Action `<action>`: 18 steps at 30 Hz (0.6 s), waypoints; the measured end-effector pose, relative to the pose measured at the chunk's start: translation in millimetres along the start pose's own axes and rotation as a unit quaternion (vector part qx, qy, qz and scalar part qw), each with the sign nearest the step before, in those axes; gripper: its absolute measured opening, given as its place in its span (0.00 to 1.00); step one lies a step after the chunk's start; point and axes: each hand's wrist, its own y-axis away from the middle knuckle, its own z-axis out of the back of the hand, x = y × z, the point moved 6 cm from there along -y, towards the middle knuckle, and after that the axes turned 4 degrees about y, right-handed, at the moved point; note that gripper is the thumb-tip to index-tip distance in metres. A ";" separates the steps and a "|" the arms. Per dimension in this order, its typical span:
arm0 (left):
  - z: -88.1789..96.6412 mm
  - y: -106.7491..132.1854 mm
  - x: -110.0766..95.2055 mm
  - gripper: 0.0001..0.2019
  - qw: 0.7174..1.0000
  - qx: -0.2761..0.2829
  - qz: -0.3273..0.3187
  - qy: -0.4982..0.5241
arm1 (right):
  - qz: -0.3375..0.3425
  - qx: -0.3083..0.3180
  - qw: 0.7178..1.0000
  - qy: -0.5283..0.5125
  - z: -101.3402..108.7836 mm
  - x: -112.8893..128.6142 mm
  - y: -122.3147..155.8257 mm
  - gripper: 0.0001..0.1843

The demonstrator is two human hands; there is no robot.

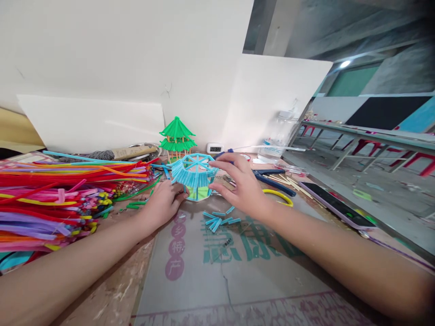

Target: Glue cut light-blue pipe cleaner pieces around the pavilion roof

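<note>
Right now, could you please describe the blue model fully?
The blue model looks fuzzy: a spoked ring on top, a sloping, partly covered roof, posts and a pale green base. It sits roughly upright behind loose blue pieces, left hand at its lower left, right hand at its right, both seemingly touching.

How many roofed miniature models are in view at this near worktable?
2. The blue model is between the left hand and the right hand; the green model stands behind it, slightly to the left. No others show, though the hands could hide something small.
</note>
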 end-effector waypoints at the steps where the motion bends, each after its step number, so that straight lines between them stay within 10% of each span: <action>1: 0.2 0.0 -0.4 0.12 1.000 0.000 -0.001 0.000 | 0.014 0.013 1.000 0.018 -0.2 1.3 -2.0 0.24; 18: 3.5 0.0 -5.0 0.11 1.000 -0.014 -0.023 -0.002 | 0.023 0.082 0.995 0.045 -12.9 5.4 -1.6 0.23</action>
